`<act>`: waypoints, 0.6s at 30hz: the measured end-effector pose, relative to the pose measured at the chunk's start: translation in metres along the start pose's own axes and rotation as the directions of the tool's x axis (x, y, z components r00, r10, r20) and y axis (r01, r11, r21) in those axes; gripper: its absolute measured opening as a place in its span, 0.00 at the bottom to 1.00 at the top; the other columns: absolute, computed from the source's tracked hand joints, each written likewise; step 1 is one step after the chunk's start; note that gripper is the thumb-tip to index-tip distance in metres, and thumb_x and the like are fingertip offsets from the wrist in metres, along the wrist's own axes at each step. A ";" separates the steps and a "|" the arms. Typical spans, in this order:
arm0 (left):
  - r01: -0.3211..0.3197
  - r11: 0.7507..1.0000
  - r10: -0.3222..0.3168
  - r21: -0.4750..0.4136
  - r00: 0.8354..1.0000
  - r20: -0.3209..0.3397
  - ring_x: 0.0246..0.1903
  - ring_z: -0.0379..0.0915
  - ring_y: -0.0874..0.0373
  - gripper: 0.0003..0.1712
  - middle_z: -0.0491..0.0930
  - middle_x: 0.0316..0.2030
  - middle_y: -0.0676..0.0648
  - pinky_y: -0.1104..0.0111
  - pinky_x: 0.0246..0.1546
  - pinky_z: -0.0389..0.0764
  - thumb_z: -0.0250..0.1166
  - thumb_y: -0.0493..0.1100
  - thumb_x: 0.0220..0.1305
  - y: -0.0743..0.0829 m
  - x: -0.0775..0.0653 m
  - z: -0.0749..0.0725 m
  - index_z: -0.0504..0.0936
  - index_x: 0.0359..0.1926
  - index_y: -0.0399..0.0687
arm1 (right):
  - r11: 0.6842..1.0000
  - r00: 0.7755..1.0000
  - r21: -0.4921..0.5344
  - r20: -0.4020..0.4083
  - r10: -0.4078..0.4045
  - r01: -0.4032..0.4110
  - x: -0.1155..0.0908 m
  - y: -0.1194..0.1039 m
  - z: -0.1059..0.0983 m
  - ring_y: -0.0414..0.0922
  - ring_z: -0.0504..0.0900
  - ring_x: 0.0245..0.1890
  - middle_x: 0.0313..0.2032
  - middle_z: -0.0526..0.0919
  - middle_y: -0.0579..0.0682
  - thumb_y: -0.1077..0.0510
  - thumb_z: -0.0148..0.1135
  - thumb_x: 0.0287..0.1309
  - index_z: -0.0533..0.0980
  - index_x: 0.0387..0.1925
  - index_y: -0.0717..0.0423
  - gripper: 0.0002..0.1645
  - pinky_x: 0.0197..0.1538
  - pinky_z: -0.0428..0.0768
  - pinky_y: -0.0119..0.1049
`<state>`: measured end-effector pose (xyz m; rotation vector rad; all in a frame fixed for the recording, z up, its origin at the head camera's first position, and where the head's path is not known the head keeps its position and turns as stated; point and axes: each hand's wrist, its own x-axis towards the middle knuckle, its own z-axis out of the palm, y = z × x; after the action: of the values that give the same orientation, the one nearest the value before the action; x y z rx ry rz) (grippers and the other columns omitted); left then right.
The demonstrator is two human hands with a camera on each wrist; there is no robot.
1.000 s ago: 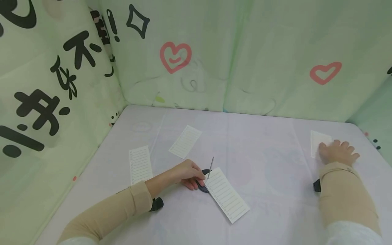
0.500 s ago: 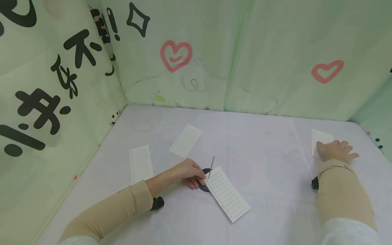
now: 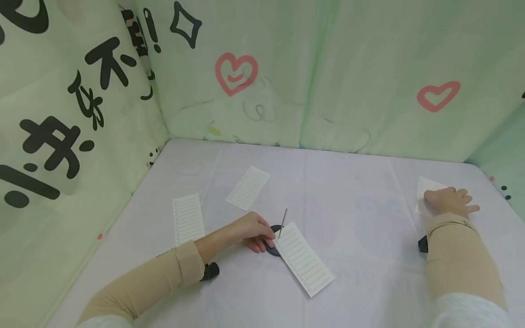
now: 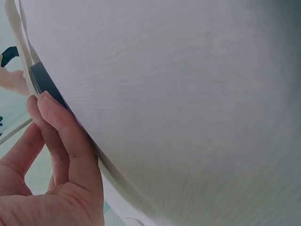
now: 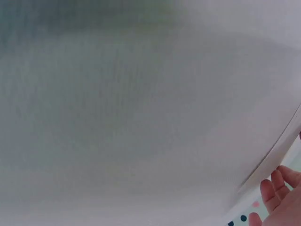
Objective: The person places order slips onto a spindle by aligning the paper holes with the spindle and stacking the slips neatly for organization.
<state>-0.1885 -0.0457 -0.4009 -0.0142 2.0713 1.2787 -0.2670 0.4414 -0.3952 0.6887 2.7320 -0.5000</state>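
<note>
Four pale sheets are on the surface (image 3: 352,200). The lined sheet (image 3: 305,262) at lower centre appears pierced near its upper corner by a slightly tilted spike (image 3: 283,223) rising from a dark base (image 3: 275,252). The left hand (image 3: 255,231) has its fingers curled together on the base's edge; the right hand (image 3: 450,201), fingers spread apart, is over the far-right sheet (image 3: 428,183), near the surface's right edge. Lifting that sheet seems the step in hand, calling for a fingertip under its edge. The left sheet (image 3: 187,218) and upper sheet (image 3: 248,188) lie flat; open room spans spike to right hand.
</note>
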 end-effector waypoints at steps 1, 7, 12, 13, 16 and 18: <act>0.000 1.000 0.000 -0.001 1.000 0.000 0.13 0.71 0.62 0.06 0.82 0.22 0.46 0.76 0.15 0.75 0.63 0.38 0.56 0.000 0.000 0.000 0.82 0.29 0.37 | 1.000 1.000 0.002 0.011 0.005 -0.005 0.000 0.000 -0.001 0.78 0.30 0.59 0.56 0.28 0.87 0.48 0.33 0.58 0.34 0.57 0.90 0.47 0.57 0.36 0.71; 0.001 1.000 -0.001 0.003 1.000 0.000 0.13 0.71 0.62 0.06 0.82 0.22 0.46 0.76 0.14 0.75 0.63 0.38 0.56 0.000 0.001 0.000 0.81 0.29 0.37 | 0.999 0.998 0.005 0.054 0.035 -0.036 -0.004 -0.006 -0.005 0.79 0.30 0.58 0.55 0.28 0.89 0.50 0.32 0.56 0.33 0.56 0.90 0.46 0.57 0.37 0.71; -0.005 1.000 0.005 -0.005 1.000 0.005 0.13 0.71 0.62 0.06 0.82 0.22 0.46 0.76 0.14 0.74 0.63 0.37 0.55 -0.001 0.001 0.000 0.82 0.28 0.37 | 0.999 0.998 -0.012 0.040 0.044 -0.044 -0.007 -0.009 -0.006 0.79 0.33 0.58 0.55 0.31 0.89 0.51 0.33 0.55 0.33 0.57 0.89 0.46 0.57 0.39 0.70; -0.007 1.000 0.007 -0.008 1.000 0.006 0.13 0.71 0.62 0.06 0.82 0.22 0.46 0.76 0.14 0.74 0.63 0.37 0.55 -0.001 0.001 0.000 0.82 0.28 0.37 | 0.999 0.999 -0.018 0.031 0.041 -0.040 -0.007 -0.010 -0.006 0.80 0.34 0.58 0.55 0.32 0.90 0.51 0.34 0.55 0.34 0.57 0.89 0.46 0.57 0.39 0.71; -0.006 1.000 0.006 -0.013 1.000 0.006 0.13 0.71 0.62 0.06 0.82 0.22 0.46 0.76 0.14 0.74 0.63 0.37 0.55 -0.001 0.001 0.000 0.82 0.29 0.37 | 0.999 0.999 -0.034 0.010 0.031 -0.030 -0.009 -0.010 -0.006 0.80 0.38 0.57 0.54 0.36 0.90 0.52 0.35 0.54 0.38 0.56 0.90 0.45 0.56 0.41 0.71; -0.003 1.000 0.003 -0.012 1.000 0.003 0.13 0.71 0.62 0.06 0.82 0.22 0.46 0.76 0.14 0.74 0.63 0.37 0.55 0.000 0.001 0.000 0.82 0.29 0.37 | 0.999 0.999 -0.043 0.005 0.032 -0.031 -0.009 -0.010 -0.006 0.80 0.39 0.57 0.54 0.38 0.90 0.53 0.35 0.53 0.40 0.56 0.90 0.44 0.56 0.42 0.71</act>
<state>-0.1890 -0.0453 -0.4019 -0.0139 2.0622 1.2921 -0.2655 0.4321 -0.3839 0.7175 2.7140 -0.4346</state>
